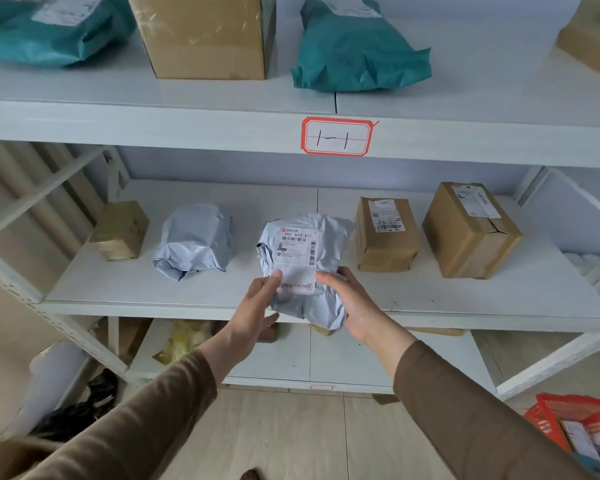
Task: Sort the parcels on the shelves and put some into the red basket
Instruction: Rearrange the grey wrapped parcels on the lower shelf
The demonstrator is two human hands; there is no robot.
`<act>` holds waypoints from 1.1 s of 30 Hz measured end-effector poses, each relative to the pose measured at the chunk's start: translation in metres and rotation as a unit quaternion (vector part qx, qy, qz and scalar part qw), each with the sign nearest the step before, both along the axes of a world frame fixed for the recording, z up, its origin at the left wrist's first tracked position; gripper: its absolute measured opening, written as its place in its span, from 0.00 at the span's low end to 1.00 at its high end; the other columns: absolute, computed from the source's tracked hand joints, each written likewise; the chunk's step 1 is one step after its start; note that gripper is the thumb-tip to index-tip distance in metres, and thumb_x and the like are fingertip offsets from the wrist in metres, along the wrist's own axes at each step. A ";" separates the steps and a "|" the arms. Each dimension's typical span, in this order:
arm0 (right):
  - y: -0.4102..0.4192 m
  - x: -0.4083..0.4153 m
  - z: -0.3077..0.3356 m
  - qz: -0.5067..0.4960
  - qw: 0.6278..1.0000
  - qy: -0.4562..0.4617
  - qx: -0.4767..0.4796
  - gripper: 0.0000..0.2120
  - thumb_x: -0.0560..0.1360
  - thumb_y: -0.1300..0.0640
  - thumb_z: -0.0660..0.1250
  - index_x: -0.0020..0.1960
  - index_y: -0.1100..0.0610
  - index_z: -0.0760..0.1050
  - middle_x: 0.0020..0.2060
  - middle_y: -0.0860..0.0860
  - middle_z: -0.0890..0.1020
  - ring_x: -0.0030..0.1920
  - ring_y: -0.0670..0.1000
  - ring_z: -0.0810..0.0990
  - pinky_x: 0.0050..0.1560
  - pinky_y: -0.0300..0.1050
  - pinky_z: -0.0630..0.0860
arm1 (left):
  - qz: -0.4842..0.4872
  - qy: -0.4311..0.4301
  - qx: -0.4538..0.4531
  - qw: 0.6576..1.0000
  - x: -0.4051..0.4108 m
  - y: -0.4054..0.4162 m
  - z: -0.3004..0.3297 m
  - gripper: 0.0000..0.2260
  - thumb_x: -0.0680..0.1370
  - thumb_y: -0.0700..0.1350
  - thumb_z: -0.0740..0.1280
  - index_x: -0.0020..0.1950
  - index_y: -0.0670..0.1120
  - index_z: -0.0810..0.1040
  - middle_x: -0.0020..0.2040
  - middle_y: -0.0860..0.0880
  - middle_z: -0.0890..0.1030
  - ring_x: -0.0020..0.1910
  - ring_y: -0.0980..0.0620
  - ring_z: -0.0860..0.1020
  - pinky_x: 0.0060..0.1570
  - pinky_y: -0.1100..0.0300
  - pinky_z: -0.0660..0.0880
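I hold a grey plastic parcel (326, 237) with a white shipping label in front of the middle shelf (153, 289), label facing me. My left hand (257, 306) grips its left side, thumb on the label. My right hand (350, 303) cups its right side and bottom, thumb on the label's lower edge. The red basket (548, 414) stands on the floor at the lower right with a few parcels in it.
On the middle shelf lie another grey bag (194, 245), a small brown box (120, 230) at the left and two brown boxes (385, 233) (468, 230) at the right. The upper shelf carries teal bags (357, 50) and a big carton (205, 32). A label reading 1-1 (336, 136) marks the shelf edge.
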State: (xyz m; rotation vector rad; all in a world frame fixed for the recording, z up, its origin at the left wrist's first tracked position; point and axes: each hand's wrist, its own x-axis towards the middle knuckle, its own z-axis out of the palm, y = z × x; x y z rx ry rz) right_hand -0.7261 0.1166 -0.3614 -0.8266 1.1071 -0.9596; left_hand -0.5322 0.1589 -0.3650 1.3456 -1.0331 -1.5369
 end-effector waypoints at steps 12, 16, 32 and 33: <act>-0.122 0.020 -0.021 -0.023 0.988 0.152 0.023 0.19 0.76 0.43 0.72 0.62 0.51 0.82 0.57 0.48 0.86 0.59 0.53 0.82 0.65 0.52 0.75 | 0.051 -0.055 0.022 0.997 -0.004 -0.138 -0.023 0.19 0.83 0.55 0.65 0.66 0.42 0.75 0.58 0.46 0.82 0.53 0.49 0.78 0.49 0.57 0.69; -0.148 0.025 -0.028 -0.058 0.985 0.165 0.003 0.14 0.76 0.51 0.73 0.60 0.53 0.82 0.56 0.53 0.87 0.57 0.56 0.84 0.65 0.57 0.77 | 0.039 -0.034 0.020 0.998 -0.005 -0.172 -0.025 0.16 0.85 0.49 0.63 0.69 0.42 0.75 0.60 0.46 0.82 0.53 0.51 0.80 0.48 0.62 0.73; -0.164 0.076 -0.015 -0.191 0.761 0.546 -0.292 0.31 0.76 0.58 0.71 0.76 0.59 0.67 0.75 0.58 0.71 0.75 0.61 0.68 0.76 0.59 0.64 | 0.006 -0.252 -0.043 0.967 0.050 -0.192 -0.020 0.35 0.81 0.58 0.67 0.83 0.47 0.58 0.80 0.44 0.65 0.77 0.43 0.67 0.73 0.50 0.66; -0.164 0.093 -0.008 -0.177 0.755 0.526 -0.349 0.29 0.76 0.60 0.70 0.75 0.60 0.68 0.74 0.59 0.72 0.75 0.61 0.68 0.76 0.58 0.63 | 0.015 -0.281 -0.081 0.956 0.067 -0.188 -0.014 0.34 0.81 0.57 0.68 0.82 0.47 0.59 0.80 0.44 0.66 0.77 0.44 0.67 0.74 0.51 0.65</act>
